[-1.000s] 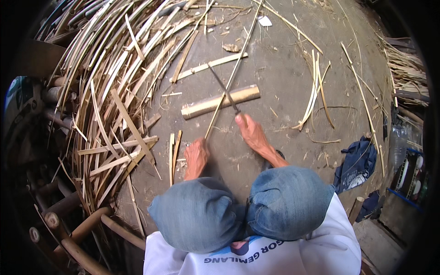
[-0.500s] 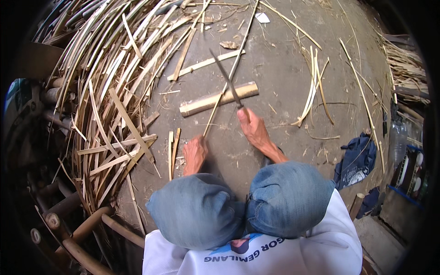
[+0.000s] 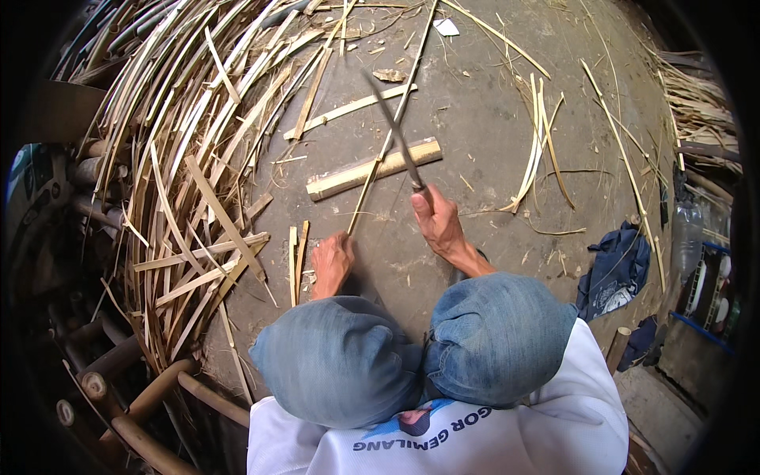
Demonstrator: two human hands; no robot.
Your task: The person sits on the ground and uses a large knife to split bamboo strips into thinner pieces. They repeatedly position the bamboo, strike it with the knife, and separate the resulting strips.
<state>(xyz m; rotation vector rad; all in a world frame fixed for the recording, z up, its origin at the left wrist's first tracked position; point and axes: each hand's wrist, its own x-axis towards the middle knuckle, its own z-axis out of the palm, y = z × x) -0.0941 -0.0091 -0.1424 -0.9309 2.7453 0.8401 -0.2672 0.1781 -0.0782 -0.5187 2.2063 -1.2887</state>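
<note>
Bamboo strip (image 3: 404,101) slants from the near side of the floor (image 3: 467,111) to its far edge, its near end in the left hand (image 3: 332,261) of the worker whose head camera I follow from a distance. I see that hand's fingers curled closed around it. The right hand (image 3: 439,226) is wrapped tightly about the handle of a long knife (image 3: 402,146), thumb along the top, the dark blade angled away and crossing above the strip. Whether steel meets bamboo I cannot tell; the tip is blurred. Beneath the crossing, the strip passes over a half-round bamboo length (image 3: 348,177), with a pale slat (image 3: 348,109) just beyond. Along the floor's left edge I count no end of split pieces in a heap (image 3: 226,219); toward its right edge lie several thin strips (image 3: 540,150) and, nearer the corner, a crumpled dark blue cloth (image 3: 613,273). Denim-clad knees (image 3: 499,336) rise at the near edge.
</note>
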